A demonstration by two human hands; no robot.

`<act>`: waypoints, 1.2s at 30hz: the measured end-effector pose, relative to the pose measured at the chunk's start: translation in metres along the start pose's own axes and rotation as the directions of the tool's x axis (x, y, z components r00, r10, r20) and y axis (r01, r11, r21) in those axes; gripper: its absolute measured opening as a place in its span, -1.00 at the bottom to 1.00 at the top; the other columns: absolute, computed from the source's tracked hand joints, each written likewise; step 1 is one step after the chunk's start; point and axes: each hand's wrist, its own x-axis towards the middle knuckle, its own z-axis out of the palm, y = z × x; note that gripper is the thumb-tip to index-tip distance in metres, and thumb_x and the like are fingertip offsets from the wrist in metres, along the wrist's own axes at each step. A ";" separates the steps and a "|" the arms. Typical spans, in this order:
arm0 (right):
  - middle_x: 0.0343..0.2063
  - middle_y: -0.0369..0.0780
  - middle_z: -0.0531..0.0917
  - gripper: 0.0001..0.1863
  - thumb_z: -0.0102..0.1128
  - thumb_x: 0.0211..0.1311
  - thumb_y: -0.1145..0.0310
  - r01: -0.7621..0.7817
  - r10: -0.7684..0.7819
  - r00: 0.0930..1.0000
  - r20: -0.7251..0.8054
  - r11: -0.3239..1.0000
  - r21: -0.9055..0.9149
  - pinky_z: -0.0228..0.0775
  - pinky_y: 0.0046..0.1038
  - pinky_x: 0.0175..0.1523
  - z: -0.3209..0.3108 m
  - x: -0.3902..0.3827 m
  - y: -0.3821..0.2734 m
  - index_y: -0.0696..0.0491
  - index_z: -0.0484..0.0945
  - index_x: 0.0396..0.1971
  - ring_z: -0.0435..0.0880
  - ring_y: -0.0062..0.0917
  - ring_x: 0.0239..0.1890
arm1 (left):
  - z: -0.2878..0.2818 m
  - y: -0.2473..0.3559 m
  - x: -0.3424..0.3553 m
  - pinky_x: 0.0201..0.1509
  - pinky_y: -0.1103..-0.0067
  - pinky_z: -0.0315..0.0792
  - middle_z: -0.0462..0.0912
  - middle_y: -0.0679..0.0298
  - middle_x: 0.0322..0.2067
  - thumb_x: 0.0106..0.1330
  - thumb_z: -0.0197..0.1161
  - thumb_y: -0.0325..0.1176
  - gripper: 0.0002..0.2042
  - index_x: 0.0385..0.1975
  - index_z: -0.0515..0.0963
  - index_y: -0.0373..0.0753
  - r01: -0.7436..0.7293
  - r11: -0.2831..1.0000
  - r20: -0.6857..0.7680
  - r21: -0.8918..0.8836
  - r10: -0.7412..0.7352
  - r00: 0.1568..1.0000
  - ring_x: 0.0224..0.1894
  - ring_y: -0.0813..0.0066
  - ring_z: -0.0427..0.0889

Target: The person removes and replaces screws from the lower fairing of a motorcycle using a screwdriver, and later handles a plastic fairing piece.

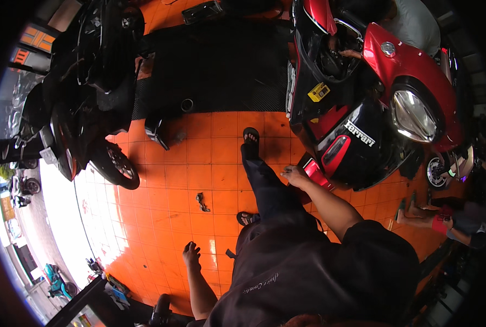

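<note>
My left hand (192, 255) hangs over the orange tiles with its fingers loosely apart and nothing in it. Ahead of it a small dark metal part (202, 202) lies on the floor. My right hand (295, 176) is curled closed beside a glossy red panel (317, 175); what its fingers hold, if anything, is too small to make out. Right of that hand is a black body panel (357, 144) with white lettering and a red inset. It leans by a red scooter (376, 60) with a large headlamp. A small yellow box (318, 92) rests on the scooter's dark part.
A black motorcycle (90, 98) stands at the left, near a bright doorway. Ahead lies a black mat (215, 65) with a round ring (187, 104) and a black bent part (157, 131) by its edge. One person (417, 24) works at the scooter; another (469, 223) sits at the right.
</note>
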 end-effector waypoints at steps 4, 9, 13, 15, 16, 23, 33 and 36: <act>0.04 -0.03 0.57 -0.45 0.22 0.19 0.10 -0.111 0.118 0.993 -0.009 0.958 0.265 0.29 -0.36 0.23 0.020 0.158 -0.043 0.19 0.48 0.07 0.51 -0.21 0.13 | 0.084 0.083 0.030 -0.11 0.40 0.42 0.58 0.16 -0.05 0.41 0.06 -0.23 -0.62 0.12 0.43 -0.30 -0.032 0.999 0.016 0.009 0.032 0.999 -0.05 0.30 0.60; 0.14 0.05 0.42 -0.44 0.17 0.26 0.19 -0.347 0.352 0.931 -0.100 0.936 0.059 0.27 -0.26 0.25 0.052 0.406 0.060 0.21 0.34 0.16 0.36 -0.17 0.22 | 0.221 0.124 0.078 -0.05 0.41 0.47 0.60 0.01 -0.09 0.30 0.19 -0.28 -0.55 0.15 0.37 -0.29 -0.208 0.787 0.337 0.581 0.000 0.941 -0.10 0.26 0.63; 0.28 0.13 0.14 -0.04 0.30 0.08 0.09 -0.469 0.372 0.864 -0.340 0.840 -0.273 0.22 -0.22 0.30 0.021 0.503 0.079 0.15 -0.06 0.36 0.24 0.01 0.26 | 0.241 0.112 0.106 -0.05 0.45 0.51 0.52 0.05 0.05 0.33 0.14 -0.35 -0.61 0.13 0.36 -0.32 -0.189 0.808 0.478 0.558 -0.128 0.869 -0.05 0.26 0.64; 0.33 0.08 0.05 -0.04 0.35 0.02 0.16 -0.509 0.286 0.803 -0.522 0.785 -0.352 0.20 -0.16 0.30 0.000 0.547 0.083 0.11 -0.01 0.35 0.17 -0.09 0.32 | 0.246 0.120 0.109 -0.09 0.46 0.53 0.54 0.10 0.03 0.35 0.11 -0.35 -0.63 0.12 0.38 -0.33 0.158 0.930 0.387 0.333 -0.287 0.876 -0.07 0.27 0.65; 0.36 0.06 -0.03 -0.07 0.31 0.05 0.18 -0.627 0.366 0.726 -0.582 0.699 -0.343 0.15 -0.08 0.30 -0.014 0.564 0.090 0.07 -0.02 0.35 0.11 -0.12 0.35 | 0.249 0.138 0.116 -0.11 0.47 0.54 0.55 0.12 0.02 0.36 0.10 -0.35 -0.64 0.11 0.39 -0.33 0.384 0.909 0.333 0.160 -0.416 0.846 -0.08 0.27 0.65; 0.00 -0.13 0.43 -0.64 0.21 0.12 0.29 -0.677 0.457 0.723 -0.517 0.619 -0.398 0.28 -0.07 0.11 -0.043 0.594 0.116 0.09 0.52 -0.08 0.38 -0.25 0.12 | 0.203 0.140 0.153 -0.15 0.50 0.57 0.55 0.12 -0.01 0.41 0.03 -0.32 -0.64 0.12 0.37 -0.37 0.344 0.892 0.286 0.293 -0.425 0.859 -0.06 0.30 0.64; -0.04 0.03 0.47 -0.67 0.16 0.05 0.51 -0.034 -0.149 0.894 -0.423 0.918 -0.395 0.49 -0.18 -0.05 -0.088 0.536 -0.040 0.24 0.44 -0.13 0.60 -0.08 -0.11 | 0.209 0.176 0.139 -0.02 0.44 0.53 0.53 0.07 0.01 0.39 0.07 -0.24 -0.59 0.14 0.34 -0.36 0.265 0.946 0.329 0.186 -0.314 0.891 -0.04 0.20 0.63; -0.17 0.04 0.58 -0.68 0.12 0.09 0.44 0.075 -0.194 0.885 -0.422 0.956 -0.283 0.47 -0.25 0.00 -0.118 0.476 -0.093 0.19 0.48 -0.12 0.59 -0.08 -0.07 | 0.211 0.196 0.139 0.05 0.40 0.51 0.47 0.01 0.06 0.43 -0.02 -0.21 -0.61 0.12 0.35 -0.35 0.087 0.967 0.414 0.241 -0.183 0.892 0.03 0.11 0.58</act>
